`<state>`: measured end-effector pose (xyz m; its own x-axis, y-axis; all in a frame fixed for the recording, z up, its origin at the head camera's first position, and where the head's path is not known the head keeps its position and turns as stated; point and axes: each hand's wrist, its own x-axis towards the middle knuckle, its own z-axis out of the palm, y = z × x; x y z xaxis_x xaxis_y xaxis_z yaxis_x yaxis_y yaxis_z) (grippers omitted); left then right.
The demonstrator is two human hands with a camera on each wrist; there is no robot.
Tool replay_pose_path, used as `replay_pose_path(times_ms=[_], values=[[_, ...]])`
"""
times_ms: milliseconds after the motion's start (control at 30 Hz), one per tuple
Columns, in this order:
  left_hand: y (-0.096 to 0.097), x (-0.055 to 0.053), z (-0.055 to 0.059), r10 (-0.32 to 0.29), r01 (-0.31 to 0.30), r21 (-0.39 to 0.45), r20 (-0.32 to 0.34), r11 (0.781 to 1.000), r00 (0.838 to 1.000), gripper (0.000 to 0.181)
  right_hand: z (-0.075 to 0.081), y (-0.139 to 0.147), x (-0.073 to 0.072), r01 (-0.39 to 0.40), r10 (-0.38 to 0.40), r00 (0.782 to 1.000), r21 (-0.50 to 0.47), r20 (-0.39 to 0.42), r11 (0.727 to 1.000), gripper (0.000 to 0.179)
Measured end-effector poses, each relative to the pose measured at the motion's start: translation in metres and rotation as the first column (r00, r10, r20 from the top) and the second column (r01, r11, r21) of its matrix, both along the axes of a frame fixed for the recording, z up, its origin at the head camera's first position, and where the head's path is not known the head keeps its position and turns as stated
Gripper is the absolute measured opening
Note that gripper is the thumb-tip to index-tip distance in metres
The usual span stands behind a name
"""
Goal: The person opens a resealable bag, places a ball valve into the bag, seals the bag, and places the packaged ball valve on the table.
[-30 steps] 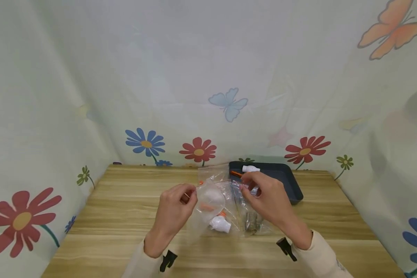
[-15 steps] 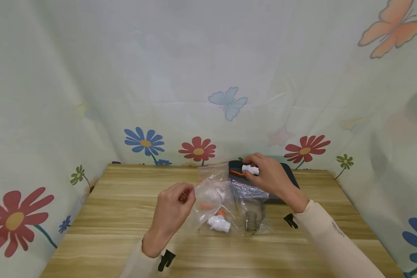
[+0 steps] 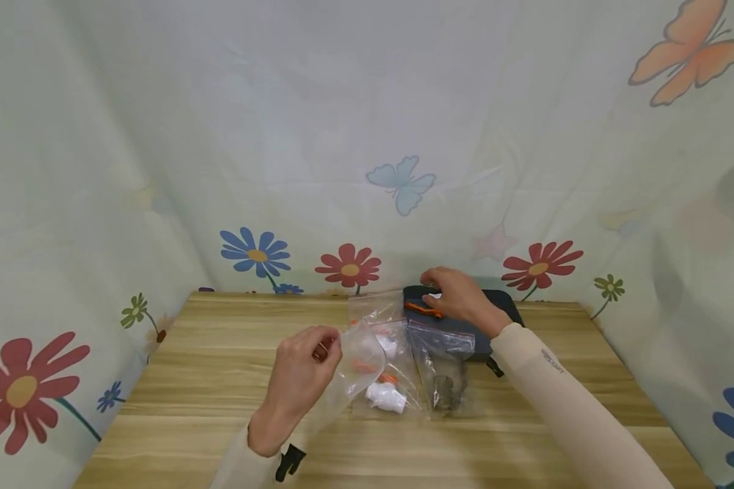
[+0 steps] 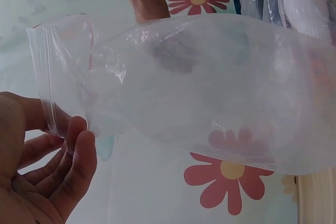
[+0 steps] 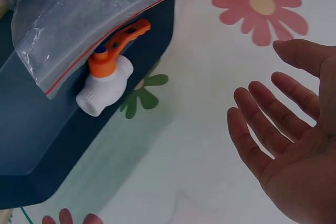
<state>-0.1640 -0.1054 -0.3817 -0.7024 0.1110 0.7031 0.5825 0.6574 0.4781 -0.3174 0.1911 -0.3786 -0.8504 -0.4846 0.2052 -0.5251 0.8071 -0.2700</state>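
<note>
My left hand (image 3: 300, 373) pinches the rim of a clear zip-lock bag (image 4: 184, 87) between thumb and fingertips. The bag hangs to the right of that hand and looks empty. Over the dark blue tray (image 5: 31, 145) at the back, my right hand (image 3: 461, 302) reaches with its fingers spread and nothing between them. A white ball valve (image 5: 107, 85) with an orange lever handle (image 5: 123, 38) lies at the tray, near those fingers. In the head view the right hand hides most of the valve.
Filled clear bags lie mid-table: one holds white and orange valve parts (image 3: 387, 397), another a dark grey-brown cylindrical piece (image 3: 443, 392). A further clear bag (image 3: 379, 305) lies behind them. A red-edged bag (image 5: 100, 19) overlaps the tray. Printed cloth walls surround the wooden table (image 3: 220, 380).
My right hand has moved from near the bags forward to the valve at the tray. The left hand stays almost in place, holding the clear bag.
</note>
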Motion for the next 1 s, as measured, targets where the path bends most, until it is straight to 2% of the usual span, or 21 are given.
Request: replay_pose_path(times_ms=[167,367,467,600,733,1000], values=[[0.001,0.000,0.000,0.002,-0.002,0.006,0.011,1.000,1.000,0.007,-0.013,0.000,-0.016,0.015,-0.017,0.999,0.035,0.046,0.999,0.041],[0.001,0.001,-0.002,0.007,-0.007,-0.001,0.018,1.000,1.000,0.008,-0.033,0.001,-0.031,0.030,-0.032,0.995,0.022,0.094,0.999,0.039],[0.001,0.001,-0.003,0.008,-0.008,-0.002,0.017,1.000,1.000,0.009,-0.045,0.000,-0.039,0.016,-0.022,0.994,0.060,0.106,0.998,0.038],[0.002,0.000,-0.003,-0.004,0.004,-0.005,0.005,1.000,1.000,0.011,-0.058,-0.003,-0.046,-0.012,-0.013,0.983,0.133,0.184,0.991,0.041],[0.003,0.000,-0.004,-0.008,0.008,-0.014,-0.004,1.000,1.000,0.012,-0.068,-0.006,-0.050,0.010,-0.059,0.962,0.181,0.266,0.984,0.047],[0.003,0.000,-0.003,-0.010,0.011,-0.018,0.009,1.000,1.000,0.012,-0.078,-0.014,-0.054,0.030,-0.088,0.966,0.231,0.245,0.973,0.048]])
